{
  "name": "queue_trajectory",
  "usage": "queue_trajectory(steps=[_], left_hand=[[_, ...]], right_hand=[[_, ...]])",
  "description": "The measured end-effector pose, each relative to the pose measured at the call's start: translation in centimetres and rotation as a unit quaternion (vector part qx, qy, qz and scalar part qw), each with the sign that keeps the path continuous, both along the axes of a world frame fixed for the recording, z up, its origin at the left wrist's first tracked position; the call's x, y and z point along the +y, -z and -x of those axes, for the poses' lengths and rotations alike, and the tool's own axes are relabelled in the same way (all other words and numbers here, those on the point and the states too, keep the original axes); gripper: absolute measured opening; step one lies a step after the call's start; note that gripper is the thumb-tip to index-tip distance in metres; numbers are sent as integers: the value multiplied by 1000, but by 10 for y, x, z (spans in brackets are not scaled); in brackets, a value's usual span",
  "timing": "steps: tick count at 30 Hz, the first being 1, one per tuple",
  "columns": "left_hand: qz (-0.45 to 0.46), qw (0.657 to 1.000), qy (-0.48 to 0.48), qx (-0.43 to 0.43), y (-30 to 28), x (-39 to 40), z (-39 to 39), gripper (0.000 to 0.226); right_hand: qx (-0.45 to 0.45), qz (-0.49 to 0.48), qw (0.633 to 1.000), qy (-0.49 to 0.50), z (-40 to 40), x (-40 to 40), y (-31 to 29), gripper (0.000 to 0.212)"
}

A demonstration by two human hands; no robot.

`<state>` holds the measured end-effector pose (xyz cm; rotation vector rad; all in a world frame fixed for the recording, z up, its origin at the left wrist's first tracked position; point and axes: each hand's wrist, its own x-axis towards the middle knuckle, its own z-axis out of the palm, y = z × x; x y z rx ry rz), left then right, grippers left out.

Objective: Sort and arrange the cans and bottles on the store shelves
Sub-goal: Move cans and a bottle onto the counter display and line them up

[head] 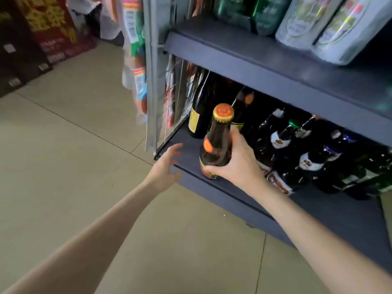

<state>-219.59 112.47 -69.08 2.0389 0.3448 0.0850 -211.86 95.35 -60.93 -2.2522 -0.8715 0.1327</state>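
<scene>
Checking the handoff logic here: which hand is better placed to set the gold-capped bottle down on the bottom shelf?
Right hand: it already grips the bottle over the shelf. Left hand is open, empty.

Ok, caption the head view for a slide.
Right hand grips a brown bottle at the bottom shelf edge; left hand open beside it.

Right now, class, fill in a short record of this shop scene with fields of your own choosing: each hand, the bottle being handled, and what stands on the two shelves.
right hand: right hand grips the brown bottle round its body
bottle state: upright, gold cap on, at the front edge of the lower shelf
left hand: left hand holds nothing, fingers spread, near the shelf's left corner
lower shelf: dark bottles behind and to the right
upper shelf: upper shelf carries pale cans
floor: beige tiles
</scene>
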Motion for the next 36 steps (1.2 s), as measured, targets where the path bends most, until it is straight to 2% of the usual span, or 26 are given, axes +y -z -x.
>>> queue_trajectory(steps=[5,8,13,19,25,29,32,36], left_hand=[[15,999,40,-22,28,-6,-36,75],[46,999,-1,-20,30,-11,-60,81],[42,998,-43,-16,37,-17,-95,96],[23,995,-87,-36,51,-25,-112,96],[8,994,-103,-47,50,-32,-110,92],[9,986,-158,41,26,-38,-75,81],[-85,983,-162,31,-14,-33,-27,58],[-196,974,-111,7,-97,-18,4,49]], right_hand=[[-20,-58,998,34,-41,26,22,95],[-15,-72,996,52,-59,38,25,95],[4,-67,996,66,-80,45,29,97],[14,-38,997,64,-89,45,31,103],[18,-29,994,105,-66,19,29,76],[103,41,988,111,-20,-20,18,63],[108,104,984,93,6,-45,-15,50],[82,166,983,-6,33,-63,-95,35]])
